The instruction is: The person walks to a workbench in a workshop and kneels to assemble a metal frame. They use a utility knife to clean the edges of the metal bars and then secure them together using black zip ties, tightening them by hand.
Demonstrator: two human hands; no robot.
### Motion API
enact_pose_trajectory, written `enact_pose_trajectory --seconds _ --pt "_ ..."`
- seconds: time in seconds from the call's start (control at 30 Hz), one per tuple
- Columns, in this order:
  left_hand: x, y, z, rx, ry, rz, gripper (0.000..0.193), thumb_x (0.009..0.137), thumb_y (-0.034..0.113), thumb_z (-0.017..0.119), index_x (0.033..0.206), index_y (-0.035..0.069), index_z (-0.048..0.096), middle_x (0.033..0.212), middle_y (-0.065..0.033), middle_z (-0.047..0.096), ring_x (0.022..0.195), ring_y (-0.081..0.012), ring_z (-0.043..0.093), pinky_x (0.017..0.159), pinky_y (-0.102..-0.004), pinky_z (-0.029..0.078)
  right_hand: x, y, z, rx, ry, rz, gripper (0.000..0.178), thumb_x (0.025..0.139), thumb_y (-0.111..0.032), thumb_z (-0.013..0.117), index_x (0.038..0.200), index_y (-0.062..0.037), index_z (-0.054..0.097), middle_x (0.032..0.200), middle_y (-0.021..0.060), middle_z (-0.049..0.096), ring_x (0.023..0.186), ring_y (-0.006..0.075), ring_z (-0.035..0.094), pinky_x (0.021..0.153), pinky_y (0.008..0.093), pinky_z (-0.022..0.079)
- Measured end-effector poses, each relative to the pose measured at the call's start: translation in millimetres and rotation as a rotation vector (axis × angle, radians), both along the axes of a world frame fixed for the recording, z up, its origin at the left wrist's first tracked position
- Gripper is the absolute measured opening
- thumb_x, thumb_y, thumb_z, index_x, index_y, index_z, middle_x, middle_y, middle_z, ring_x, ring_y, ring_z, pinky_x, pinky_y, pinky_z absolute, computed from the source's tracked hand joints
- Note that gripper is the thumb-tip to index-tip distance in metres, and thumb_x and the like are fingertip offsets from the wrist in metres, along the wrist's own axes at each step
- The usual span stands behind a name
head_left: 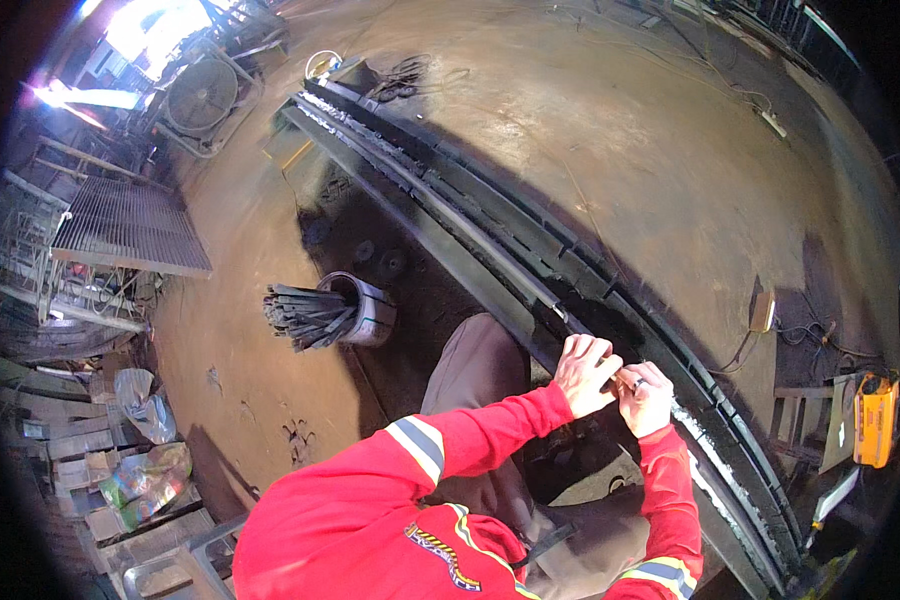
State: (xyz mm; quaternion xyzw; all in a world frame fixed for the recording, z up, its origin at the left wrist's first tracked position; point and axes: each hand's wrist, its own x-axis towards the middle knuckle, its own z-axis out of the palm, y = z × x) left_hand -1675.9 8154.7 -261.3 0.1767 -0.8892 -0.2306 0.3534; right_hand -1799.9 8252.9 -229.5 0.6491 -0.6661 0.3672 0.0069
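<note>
A long dark metal beam (410, 205) with a channel along it runs diagonally from the far left to the near right, and whitish crumbly material (705, 447) lies along parts of it. Over its nearer stretch my left hand (585, 375) and my right hand (647, 400) come together, fingers curled and almost touching. Something small and brownish shows between the fingertips, mostly hidden by them, so its kind cannot be made out. A dark ring sits on a finger of my right hand. Both arms wear red sleeves with reflective bands.
Left of the beam, a pale bucket (375, 310) lies tipped, dark flat strips (310, 315) sticking out. Farther left are a slatted metal grate (130, 228), a large round fan (202, 95) and plastic bags (150, 480). At right stand a yellow-orange device (875, 420) and cables (815, 333).
</note>
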Motion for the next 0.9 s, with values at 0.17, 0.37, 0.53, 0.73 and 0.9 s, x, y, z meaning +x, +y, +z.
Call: enact_pose_trajectory --seconds 0.17,0.37,0.53,0.73,0.9 --pt "-10.3 4.6 12.5 -0.02 -0.059 0.034 0.039 0.052 0.029 0.075 0.085 0.015 0.059 0.095 -0.0079 0.055 0.093 -0.0303 0.05 0.081 -0.0461 0.037 -7.4 8.3 -5.5 -0.022 -0.247 -0.081 0.018 0.064 0.004 0.07 0.078 -0.0059 0.067 0.076 0.0102 0.066 0.069 0.0273 0.065 0.063 0.0347 0.053" --pt "-7.5 -14.2 22.1 0.041 -0.201 0.007 0.033 0.055 0.027 0.077 0.083 0.017 0.062 0.086 -0.0055 0.058 0.085 -0.0294 0.053 0.073 -0.0442 0.04 -8.0 -5.7 -8.1 0.269 -0.576 -0.235 0.013 0.072 -0.012 0.068 0.082 -0.0055 0.072 0.078 0.0143 0.069 0.071 0.0275 0.068 0.066 0.0332 0.054" --pt "-8.9 -25.7 26.5 0.044 -0.27 -0.084 0.034 0.06 0.023 0.08 0.09 0.015 0.065 0.088 -0.0036 0.06 0.088 -0.0267 0.055 0.077 -0.0411 0.041 -15.6 -9.3 -11.0 0.326 -0.89 -0.253 0.013 0.075 -0.013 0.074 0.082 -0.0024 0.074 0.07 0.0117 0.07 0.062 0.0123 0.064 0.06 0.0291 0.051" --pt "-13.5 -40.6 39.1 -0.018 -0.377 -0.307 0.032 0.068 0.031 0.079 0.091 0.013 0.068 0.089 -0.0058 0.062 0.086 -0.0291 0.056 0.077 -0.0409 0.044 -31.9 -61.9 5.5 0.114 -1.057 -0.146 0.01 0.08 -0.007 0.068 0.084 0.0015 0.07 0.072 0.0046 0.067 0.061 0.009 0.058 0.056 0.026 0.049" --pt "-8.2 -37.0 42.8 -0.176 -0.294 -0.378 0.027 0.073 0.03 0.076 0.09 0.011 0.068 0.092 -0.0057 0.061 0.088 -0.0266 0.055 0.076 -0.0397 0.044 -48.8 -1.0 34.3 0.333 -0.836 -0.09 0.03 0.081 -0.011 0.067 0.106 0.0057 0.066 0.088 0.0109 0.071 0.079 0.0142 0.064 0.075 0.0289 0.051"
